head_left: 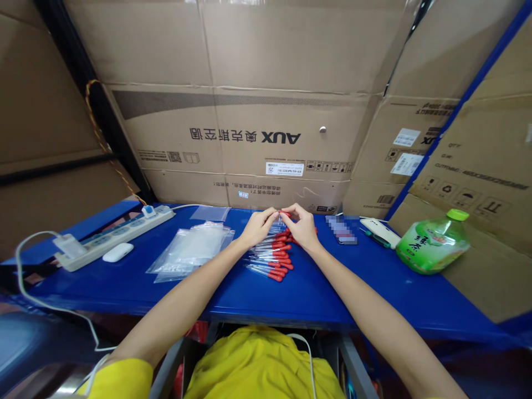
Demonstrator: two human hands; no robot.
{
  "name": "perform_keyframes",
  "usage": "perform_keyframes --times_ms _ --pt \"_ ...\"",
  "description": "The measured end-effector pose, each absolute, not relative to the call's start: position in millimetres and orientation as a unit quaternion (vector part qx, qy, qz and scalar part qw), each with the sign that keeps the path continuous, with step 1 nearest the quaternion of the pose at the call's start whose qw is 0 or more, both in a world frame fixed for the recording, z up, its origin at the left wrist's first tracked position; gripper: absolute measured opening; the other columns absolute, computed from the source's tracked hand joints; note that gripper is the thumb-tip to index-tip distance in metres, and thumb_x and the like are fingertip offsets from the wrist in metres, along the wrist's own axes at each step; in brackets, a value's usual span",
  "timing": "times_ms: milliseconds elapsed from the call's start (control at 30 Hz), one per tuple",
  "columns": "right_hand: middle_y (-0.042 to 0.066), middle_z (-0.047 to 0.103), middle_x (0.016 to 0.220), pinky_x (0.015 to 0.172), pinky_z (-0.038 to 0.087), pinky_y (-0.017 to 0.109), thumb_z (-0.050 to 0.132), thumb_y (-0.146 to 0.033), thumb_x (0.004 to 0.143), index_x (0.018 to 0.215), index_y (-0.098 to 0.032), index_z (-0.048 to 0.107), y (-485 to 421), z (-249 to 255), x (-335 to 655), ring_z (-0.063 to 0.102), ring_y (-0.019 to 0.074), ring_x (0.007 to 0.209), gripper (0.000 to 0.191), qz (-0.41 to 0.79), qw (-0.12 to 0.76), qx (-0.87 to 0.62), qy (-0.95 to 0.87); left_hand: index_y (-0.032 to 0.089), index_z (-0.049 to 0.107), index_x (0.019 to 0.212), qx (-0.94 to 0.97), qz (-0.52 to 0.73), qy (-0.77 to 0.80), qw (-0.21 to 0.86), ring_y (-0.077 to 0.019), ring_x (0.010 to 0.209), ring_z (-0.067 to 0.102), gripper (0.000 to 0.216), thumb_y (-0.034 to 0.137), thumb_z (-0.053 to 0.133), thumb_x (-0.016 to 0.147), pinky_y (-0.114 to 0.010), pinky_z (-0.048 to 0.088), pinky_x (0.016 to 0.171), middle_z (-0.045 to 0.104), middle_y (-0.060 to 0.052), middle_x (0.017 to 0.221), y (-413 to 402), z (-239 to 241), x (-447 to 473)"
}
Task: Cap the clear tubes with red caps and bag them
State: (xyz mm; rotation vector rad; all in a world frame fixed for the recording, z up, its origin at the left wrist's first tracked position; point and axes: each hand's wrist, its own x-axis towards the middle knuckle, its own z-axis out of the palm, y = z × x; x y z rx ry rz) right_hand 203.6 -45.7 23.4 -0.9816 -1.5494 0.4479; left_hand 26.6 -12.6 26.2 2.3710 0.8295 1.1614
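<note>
My left hand (258, 226) and my right hand (303, 228) meet over the far end of a pile of clear droppers (270, 256) with red rubber bulbs. Both have their fingers closed in a pinch. Between the fingertips shows a dropper's red bulb (284, 214); its clear tube is partly covered by my fingers. Most of the droppers lie side by side, bulbs toward the right and thin tubes toward the left. More red bulbs sit partly hidden under my right hand.
Clear zip bags (187, 249) lie in a stack left of the droppers on the blue table (266, 305). A power strip (120, 235) and a white case (118, 252) are farther left. On the right are a phone (341, 229), a white device (380, 231) and a green bottle (432, 244). Cardboard (249, 111) walls the back.
</note>
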Motion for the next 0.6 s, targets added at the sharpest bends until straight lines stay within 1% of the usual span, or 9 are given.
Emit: perform_keyframes --times_ms 133,267,367,433,500,600 --pt "0.006 0.076 0.089 0.082 0.060 0.038 0.069 -0.054 0.087 0.093 -0.023 0.067 -43.0 23.0 206.4 0.074 0.0239 0.083 0.032 0.212 0.585 -0.419 -0.661 0.016 0.066 0.093 0.853 0.395 0.290 0.180 -0.0141 0.075 0.060 0.042 0.044 0.038 0.107 -0.024 0.042 0.073 0.069 -0.001 0.083 -11.6 27.9 22.3" --pt "0.006 0.076 0.084 0.080 0.060 0.039 0.073 -0.053 0.085 0.093 -0.022 0.068 -40.5 23.2 211.4 0.075 0.0249 0.081 0.033 0.250 0.570 -0.393 -0.677 0.015 0.069 0.092 0.870 0.364 0.297 0.152 -0.0132 0.066 0.055 0.043 0.044 0.040 0.106 -0.024 0.038 0.066 0.067 -0.001 0.076 -8.7 28.4 16.9" --pt "0.006 0.077 0.085 0.081 0.060 0.039 0.073 -0.053 0.084 0.093 -0.022 0.069 -39.6 22.6 214.6 0.075 0.0253 0.082 0.033 0.265 0.559 -0.385 -0.685 0.015 0.071 0.092 0.881 0.350 0.288 0.135 -0.0132 0.064 0.054 0.045 0.045 0.040 0.107 -0.024 0.037 0.065 0.067 -0.001 0.073 -6.7 28.6 14.6" --pt "0.006 0.077 0.084 0.080 0.060 0.039 0.073 -0.054 0.085 0.093 -0.022 0.069 -39.1 21.5 215.9 0.075 0.0252 0.082 0.034 0.266 0.556 -0.384 -0.688 0.015 0.072 0.095 0.887 0.346 0.276 0.131 -0.0139 0.067 0.059 0.044 0.044 0.041 0.107 -0.024 0.039 0.068 0.071 -0.003 0.078 -5.4 28.6 13.9" --pt "0.006 0.077 0.084 0.078 0.060 0.037 0.073 -0.053 0.086 0.093 -0.021 0.070 -38.5 20.1 217.0 0.075 0.0250 0.081 0.033 0.258 0.554 -0.379 -0.695 0.016 0.073 0.099 0.894 0.342 0.261 0.128 -0.0156 0.074 0.065 0.041 0.042 0.042 0.107 -0.024 0.041 0.071 0.075 -0.005 0.087 -4.1 28.7 13.1" --pt "0.007 0.078 0.087 0.077 0.059 0.036 0.071 -0.049 0.089 0.094 -0.020 0.071 -37.9 18.8 219.5 0.075 0.0243 0.080 0.030 0.227 0.539 -0.375 -0.719 0.016 0.073 0.101 0.907 0.324 0.250 0.103 -0.0182 0.083 0.070 0.039 0.039 0.043 0.107 -0.024 0.042 0.074 0.077 -0.007 0.094 -2.9 29.1 11.1"
